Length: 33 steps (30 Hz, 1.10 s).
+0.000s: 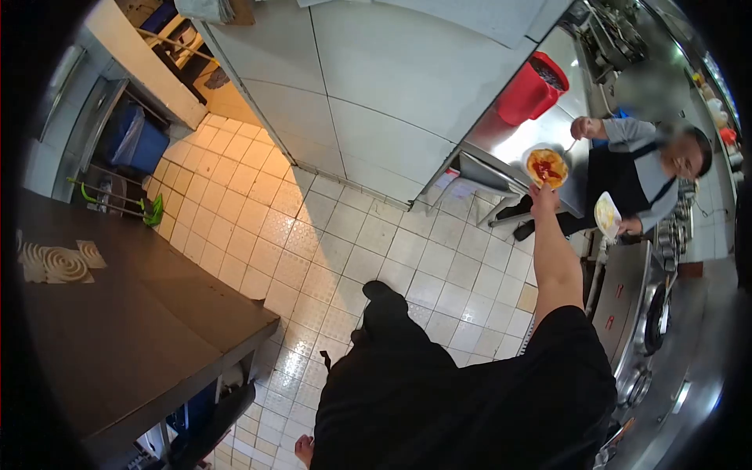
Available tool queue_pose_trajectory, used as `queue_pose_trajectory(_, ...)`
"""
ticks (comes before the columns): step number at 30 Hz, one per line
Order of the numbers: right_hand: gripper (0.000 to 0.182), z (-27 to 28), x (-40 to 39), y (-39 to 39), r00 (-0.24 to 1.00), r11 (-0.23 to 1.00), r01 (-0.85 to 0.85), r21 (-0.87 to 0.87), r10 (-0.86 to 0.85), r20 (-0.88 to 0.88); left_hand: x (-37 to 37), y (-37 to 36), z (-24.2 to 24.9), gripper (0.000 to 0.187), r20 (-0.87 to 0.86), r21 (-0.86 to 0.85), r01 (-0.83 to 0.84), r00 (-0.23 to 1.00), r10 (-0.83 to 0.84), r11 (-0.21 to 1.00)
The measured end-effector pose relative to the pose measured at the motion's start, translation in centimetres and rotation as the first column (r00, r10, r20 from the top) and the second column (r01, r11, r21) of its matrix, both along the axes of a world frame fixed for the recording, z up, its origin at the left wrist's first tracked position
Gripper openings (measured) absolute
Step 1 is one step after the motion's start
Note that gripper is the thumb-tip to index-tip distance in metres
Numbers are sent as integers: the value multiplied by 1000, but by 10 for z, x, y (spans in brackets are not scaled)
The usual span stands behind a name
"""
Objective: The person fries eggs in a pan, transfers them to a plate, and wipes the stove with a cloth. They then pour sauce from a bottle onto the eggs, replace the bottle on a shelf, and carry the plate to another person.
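Observation:
Stretched out ahead on the right, my right hand (544,200) grips the near rim of a white plate (527,154). On the plate lies yellow-orange food (547,168) topped with red sauce. The plate overlaps the edge of a steel counter (501,139) in this view. Low at the bottom edge hangs my left hand (304,449), away from the plate, its fingers curled and their inner side hidden.
Across from me stands a co-worker in a dark apron (615,184), holding a white dish (606,215) of pale food. A red jug (534,90) sits on the counter. Pans (656,317) line the right side. At left are a brown table (141,313) and a blue bin (139,141).

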State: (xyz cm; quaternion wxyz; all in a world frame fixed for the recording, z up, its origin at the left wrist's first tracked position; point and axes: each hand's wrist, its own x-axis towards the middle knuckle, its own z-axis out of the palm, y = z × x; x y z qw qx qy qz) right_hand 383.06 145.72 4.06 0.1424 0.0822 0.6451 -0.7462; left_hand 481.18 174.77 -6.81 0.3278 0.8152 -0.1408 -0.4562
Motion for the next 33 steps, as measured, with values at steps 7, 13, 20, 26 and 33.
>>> queue_pose_trajectory(7,29,-80,-123,2,963,903,-270,-334,250,-103,14,45,49,16,380,369,518,674,-634,772)
queue_pose_trajectory(13,9,-13,-106,-11,677,777,-586,229,625,-389,-69,69,86,7,287,157,155,938,-196,975)
queue_pose_trajectory(20,14,-83,218,-103,-87,15,-394,919,995,-53,-77,46,99,28,203,-66,-505,837,508,860)
queue_pose_trajectory(26,19,-201,492,-161,-931,-169,126,977,319,175,-4,132,59,34,117,-273,-782,551,826,560)
queue_pose_trajectory(33,23,77,879,-78,-843,-820,-207,534,427,328,71,134,92,26,-181,-524,-828,338,923,201)
